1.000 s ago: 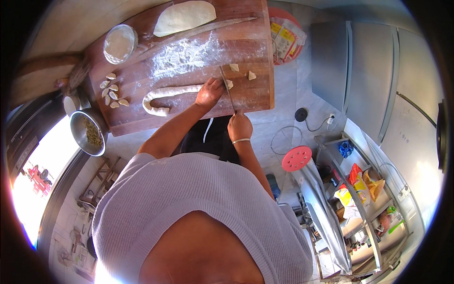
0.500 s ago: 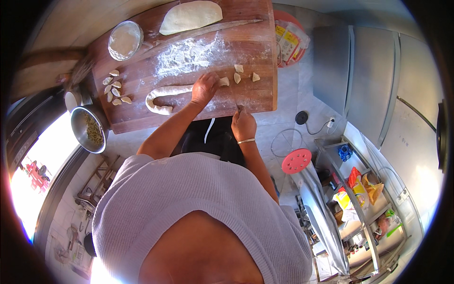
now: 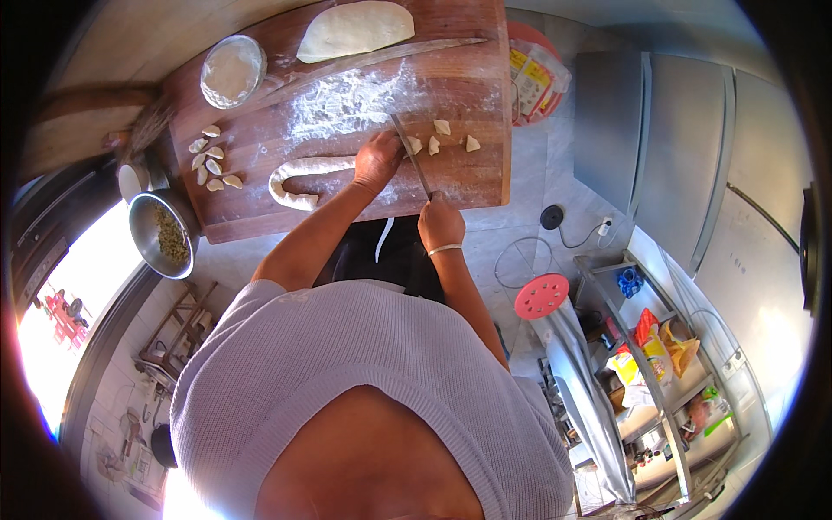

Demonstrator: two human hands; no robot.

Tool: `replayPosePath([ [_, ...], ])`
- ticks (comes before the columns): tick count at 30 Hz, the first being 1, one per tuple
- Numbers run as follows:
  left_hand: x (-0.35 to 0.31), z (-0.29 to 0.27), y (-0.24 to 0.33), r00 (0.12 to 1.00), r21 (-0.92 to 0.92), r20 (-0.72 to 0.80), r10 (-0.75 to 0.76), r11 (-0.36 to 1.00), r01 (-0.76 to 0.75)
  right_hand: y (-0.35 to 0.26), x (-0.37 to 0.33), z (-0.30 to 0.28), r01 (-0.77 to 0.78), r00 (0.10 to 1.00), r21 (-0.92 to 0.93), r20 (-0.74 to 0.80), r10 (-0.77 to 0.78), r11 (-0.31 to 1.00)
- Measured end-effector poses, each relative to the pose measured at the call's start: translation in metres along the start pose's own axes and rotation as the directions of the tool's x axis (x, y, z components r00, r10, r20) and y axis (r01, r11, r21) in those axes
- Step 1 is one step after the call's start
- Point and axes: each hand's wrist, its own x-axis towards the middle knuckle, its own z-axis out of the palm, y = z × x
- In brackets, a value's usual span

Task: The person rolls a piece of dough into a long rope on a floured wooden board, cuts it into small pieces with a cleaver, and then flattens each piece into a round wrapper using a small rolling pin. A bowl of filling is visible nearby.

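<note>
My left hand (image 3: 380, 161) is closed over the right end of a floured dough rope (image 3: 299, 166), which bends in a U on the wooden board (image 3: 468, 87). My right hand (image 3: 442, 223) grips a knife (image 3: 414, 159) near the board's front edge. The blade slants up and left, right beside my left fingers. Against the blade's right side lies a piece of dough (image 3: 415, 146); whether it is fully cut from the rope, I cannot tell. Several small dough pieces (image 3: 442, 127) lie farther right.
Behind are a half-round dough slab (image 3: 357, 31), a long thin rolling pin (image 3: 407, 52), a flour bowl (image 3: 232, 73) and scattered flour (image 3: 342, 104). Several folded dumplings (image 3: 214, 153) lie at the left. A steel bowl of filling (image 3: 163, 234) stands beside the board's left edge.
The knife has come over the dough, its blade now standing between my left fingers and the rope's end piece. My right hand has shifted slightly left.
</note>
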Motion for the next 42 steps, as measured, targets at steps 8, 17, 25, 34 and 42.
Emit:
replayPosePath([
  [8,-0.022,-0.013,-0.004,0.992,0.061,0.002,0.125,0.99,-0.124,0.01,0.029,0.016,0.155,0.978,0.003,-0.145,-0.153,0.988],
  [17,-0.033,-0.012,-0.003,0.987,0.097,0.0,0.16,0.983,-0.159,-0.009,-0.021,0.004,0.082,0.994,0.051,-0.075,-0.078,0.995],
  [25,-0.036,-0.003,-0.004,0.974,0.189,0.045,0.224,0.955,-0.228,-0.005,-0.038,0.011,-0.035,0.999,0.003,0.019,0.035,0.999],
  [34,-0.036,-0.01,-0.007,0.993,0.09,0.006,0.118,0.989,-0.118,0.008,-0.012,0.036,0.015,1.0,0.019,-0.012,-0.015,1.0],
  [42,-0.02,-0.022,-0.021,0.989,-0.033,-0.122,-0.082,0.996,0.079,0.006,-0.009,0.032,0.037,0.997,0.054,-0.07,-0.034,0.998],
])
